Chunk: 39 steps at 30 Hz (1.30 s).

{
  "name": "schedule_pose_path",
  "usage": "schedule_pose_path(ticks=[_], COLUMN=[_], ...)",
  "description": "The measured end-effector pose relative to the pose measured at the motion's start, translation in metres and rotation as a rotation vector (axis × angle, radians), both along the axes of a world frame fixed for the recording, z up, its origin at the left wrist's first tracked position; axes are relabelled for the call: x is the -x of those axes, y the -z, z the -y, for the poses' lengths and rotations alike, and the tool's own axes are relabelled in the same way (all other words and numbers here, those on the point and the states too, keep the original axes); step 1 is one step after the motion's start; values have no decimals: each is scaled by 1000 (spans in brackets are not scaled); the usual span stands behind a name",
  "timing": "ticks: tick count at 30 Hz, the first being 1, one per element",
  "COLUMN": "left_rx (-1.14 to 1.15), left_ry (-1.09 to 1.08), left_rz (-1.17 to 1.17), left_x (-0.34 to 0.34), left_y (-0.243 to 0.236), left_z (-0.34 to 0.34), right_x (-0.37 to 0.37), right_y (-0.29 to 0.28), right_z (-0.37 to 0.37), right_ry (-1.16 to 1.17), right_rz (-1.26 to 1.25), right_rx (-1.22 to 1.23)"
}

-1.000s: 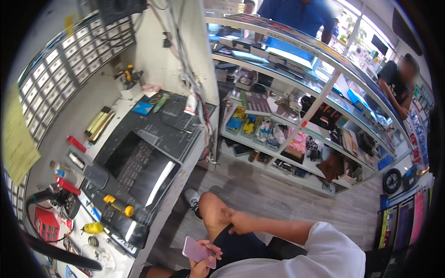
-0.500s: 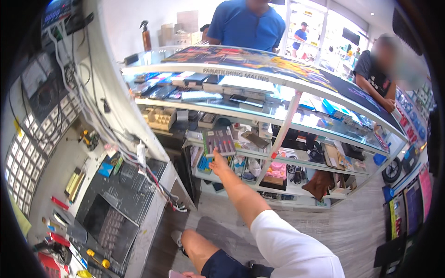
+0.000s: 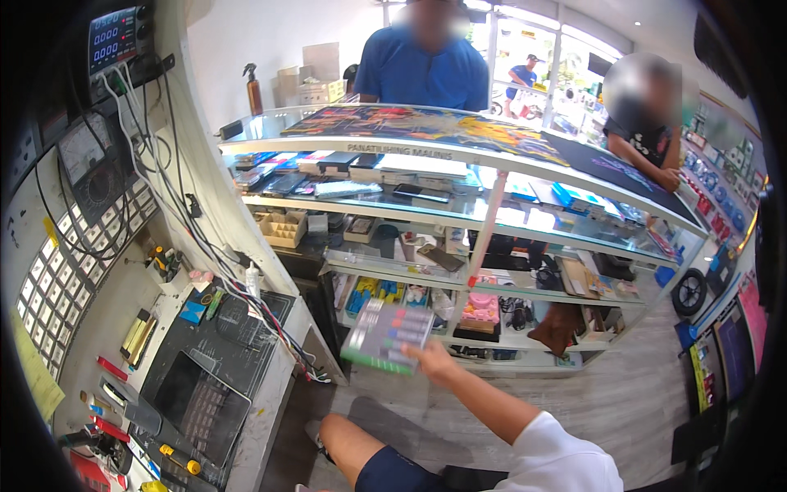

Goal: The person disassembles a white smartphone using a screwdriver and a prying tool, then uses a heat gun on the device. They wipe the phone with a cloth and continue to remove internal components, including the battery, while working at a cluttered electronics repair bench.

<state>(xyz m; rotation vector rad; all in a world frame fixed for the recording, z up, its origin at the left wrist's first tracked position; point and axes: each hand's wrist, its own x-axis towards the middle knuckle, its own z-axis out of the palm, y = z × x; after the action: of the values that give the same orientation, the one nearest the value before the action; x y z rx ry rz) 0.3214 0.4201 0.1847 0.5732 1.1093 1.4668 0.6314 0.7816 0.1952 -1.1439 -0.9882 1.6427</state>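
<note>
Item: one flat box (image 3: 385, 334), dark grey with darker stripes across its face and a green lower edge, at the centre of the frame. We find its near right corner in the right hand (image 3: 433, 362), the bulk of it reaching out from the grip toward the left and upward. The box lies tilted, broad face up, slightly blurred.

Grip: closed on that corner, one digit over the upper face; the fingers underneath are hidden from us. The left hand's grip we cannot tell.

Edges and room: behind the box in our view stand the lower tiers of a white-framed display cabinet (image 3: 311, 148), with a bin of yellow and blue packets (image 3: 377, 293) just past its upper edge and a pink item (image 3: 482, 306) farther right. To the left we list the edge of the workbench (image 3: 261, 435), well apart from the box, and a hanging bundle of cables (image 3: 275, 322) between. Below and to the right of the hand runs grey wood-look floor (image 3: 525, 392); at bottom centre, a bent knee (image 3: 348, 439).

Arm: forearm bare, entering from a white sleeve (image 3: 566, 459) at the lower right and slanting up and left, palm side hard to make out.
</note>
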Motion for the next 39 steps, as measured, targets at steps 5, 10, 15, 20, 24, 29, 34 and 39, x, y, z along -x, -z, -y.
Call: schedule_pose_path(ticks=[5,10,15,20,24,29,34,39], left_rx=[125,214,216,192,160,108,83,53], left_ry=[-8,21,-78,-229,-274,-304,-251,-227], left_rz=[172,179,-165,-84,-36,-2,-9,151], left_x=[42,43,42,47,53,56,59,65], left_y=[57,86,117,127,138,151,154,161], left_z=[-9,-5,42,81,101,108,109,112], right_x=[-44,-13,10,35,43,49,36,52], right_y=[-30,47,53,-8,12,17,8,-41], right_z=[133,206,245,287,301,315,322,272], right_ry=[-438,-802,-890,-970,-934,-908,-920,-827], right_rz=[-2,8,660,1053,1172,1149,1043,517], right_rx=[459,505,-109,-290,-355,-317,-295,-90])
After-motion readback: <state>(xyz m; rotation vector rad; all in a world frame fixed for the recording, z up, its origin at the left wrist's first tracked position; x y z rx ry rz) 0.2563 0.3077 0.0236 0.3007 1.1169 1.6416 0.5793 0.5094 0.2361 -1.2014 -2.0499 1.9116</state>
